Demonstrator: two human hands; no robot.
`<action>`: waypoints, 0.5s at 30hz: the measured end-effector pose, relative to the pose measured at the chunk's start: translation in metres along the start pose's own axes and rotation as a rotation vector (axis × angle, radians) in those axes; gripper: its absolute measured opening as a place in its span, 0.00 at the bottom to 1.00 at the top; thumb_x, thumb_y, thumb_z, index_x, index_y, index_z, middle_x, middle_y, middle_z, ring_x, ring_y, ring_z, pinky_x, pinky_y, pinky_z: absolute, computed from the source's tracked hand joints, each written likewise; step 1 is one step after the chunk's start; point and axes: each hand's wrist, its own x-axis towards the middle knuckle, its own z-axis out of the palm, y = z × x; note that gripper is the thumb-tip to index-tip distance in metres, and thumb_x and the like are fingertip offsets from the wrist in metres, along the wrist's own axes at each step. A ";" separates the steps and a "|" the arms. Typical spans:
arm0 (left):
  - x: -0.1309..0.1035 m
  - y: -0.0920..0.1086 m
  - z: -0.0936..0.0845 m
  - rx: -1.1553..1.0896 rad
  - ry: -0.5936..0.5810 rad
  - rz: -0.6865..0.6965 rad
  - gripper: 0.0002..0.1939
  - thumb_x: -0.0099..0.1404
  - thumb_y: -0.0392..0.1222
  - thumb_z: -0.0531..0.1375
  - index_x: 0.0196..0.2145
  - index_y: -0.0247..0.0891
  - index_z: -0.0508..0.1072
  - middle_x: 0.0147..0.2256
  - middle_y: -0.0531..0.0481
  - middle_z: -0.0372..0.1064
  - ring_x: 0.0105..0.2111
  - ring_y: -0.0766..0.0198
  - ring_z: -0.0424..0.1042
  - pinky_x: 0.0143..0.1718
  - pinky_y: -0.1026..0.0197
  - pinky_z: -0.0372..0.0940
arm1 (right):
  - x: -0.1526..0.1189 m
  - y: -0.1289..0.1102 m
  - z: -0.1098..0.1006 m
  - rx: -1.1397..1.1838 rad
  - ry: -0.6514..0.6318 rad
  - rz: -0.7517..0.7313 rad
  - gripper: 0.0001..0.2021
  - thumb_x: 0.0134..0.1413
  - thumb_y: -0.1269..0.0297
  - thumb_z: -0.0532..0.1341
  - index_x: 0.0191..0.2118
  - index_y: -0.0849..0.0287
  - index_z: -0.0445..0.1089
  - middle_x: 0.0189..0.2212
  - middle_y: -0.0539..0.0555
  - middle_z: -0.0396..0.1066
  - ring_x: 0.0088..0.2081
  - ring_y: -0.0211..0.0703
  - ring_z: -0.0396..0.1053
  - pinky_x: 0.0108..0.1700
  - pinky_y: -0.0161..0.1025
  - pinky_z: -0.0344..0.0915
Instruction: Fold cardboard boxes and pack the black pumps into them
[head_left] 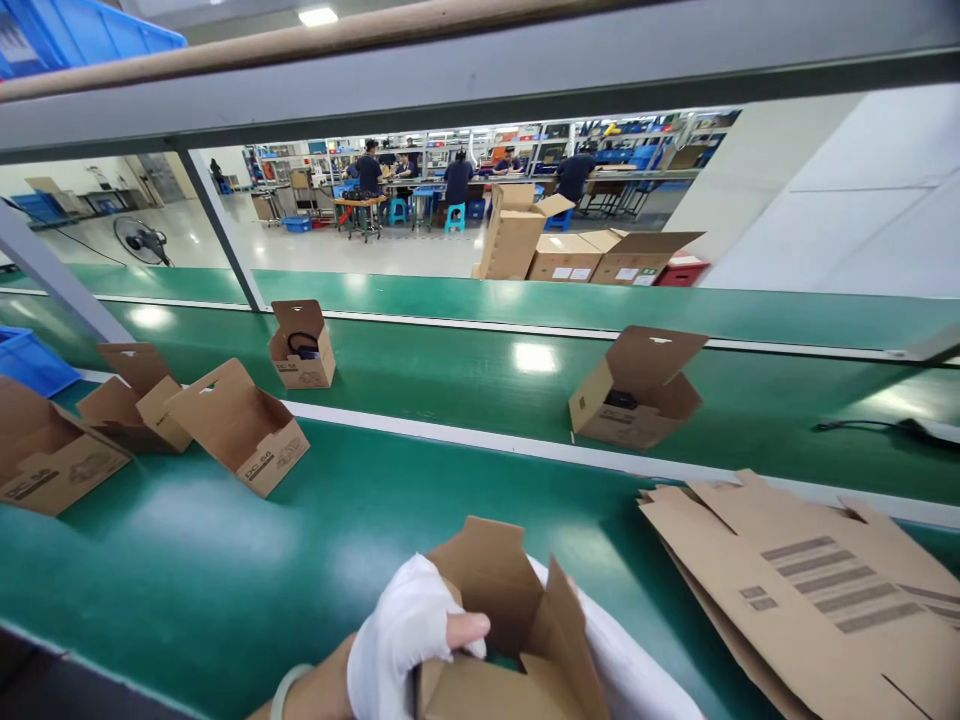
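1. Gripping the left wall of an unlidded carton (510, 600), the left hand (409, 640) has its thumb over the rim and its other fingers largely hidden.
2. Against the carton's right side is the right hand (630, 655), white-covered; its fingers are mostly behind the cardboard, so whether they grip cannot be told.
3. The carton thus sits between both hands, mouth upward, with green showing through its bottom; the picture's lower edge cuts it off, leaving its long axis uncertain.
4. To its right, nearer the right hand, lie flattened cartons (817, 600), stacked on the green worktop (420, 480).
5. Farther left stand three raised-lid boxes (266, 455), well apart from the left hand, with a blue bin (37, 360) behind.
6. Past a white rail (450, 435) are a box with a black cable (307, 372) and another holding something dark (637, 425).
7. Farthest off, people (457, 180) work at benches.
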 end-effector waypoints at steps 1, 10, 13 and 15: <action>-0.002 0.001 -0.001 0.016 0.017 -0.020 0.41 0.62 0.72 0.51 0.65 0.46 0.55 0.44 0.44 0.73 0.40 0.53 0.74 0.46 0.52 0.63 | 0.003 -0.004 0.006 0.074 -0.065 0.030 0.30 0.61 0.42 0.56 0.62 0.56 0.63 0.61 0.60 0.63 0.60 0.57 0.62 0.62 0.53 0.60; -0.011 0.004 0.005 -0.445 0.074 -0.415 0.66 0.45 0.75 0.64 0.69 0.44 0.34 0.59 0.34 0.57 0.57 0.37 0.63 0.60 0.36 0.54 | 0.011 -0.020 -0.009 0.122 -0.335 0.151 0.29 0.53 0.46 0.66 0.57 0.56 0.68 0.58 0.61 0.67 0.58 0.59 0.64 0.58 0.54 0.62; -0.010 0.004 0.003 -0.379 0.072 -0.344 0.62 0.43 0.73 0.66 0.68 0.47 0.45 0.51 0.40 0.65 0.52 0.41 0.66 0.60 0.37 0.52 | 0.019 -0.028 -0.028 0.074 -0.449 0.133 0.32 0.50 0.45 0.67 0.58 0.56 0.67 0.60 0.61 0.64 0.63 0.56 0.58 0.64 0.52 0.52; -0.006 0.005 -0.001 -0.358 0.037 -0.300 0.59 0.43 0.72 0.66 0.67 0.49 0.50 0.48 0.43 0.67 0.50 0.44 0.66 0.58 0.39 0.55 | 0.027 -0.044 -0.024 -0.138 -0.484 0.165 0.32 0.51 0.44 0.66 0.58 0.57 0.67 0.59 0.61 0.65 0.62 0.57 0.60 0.63 0.51 0.55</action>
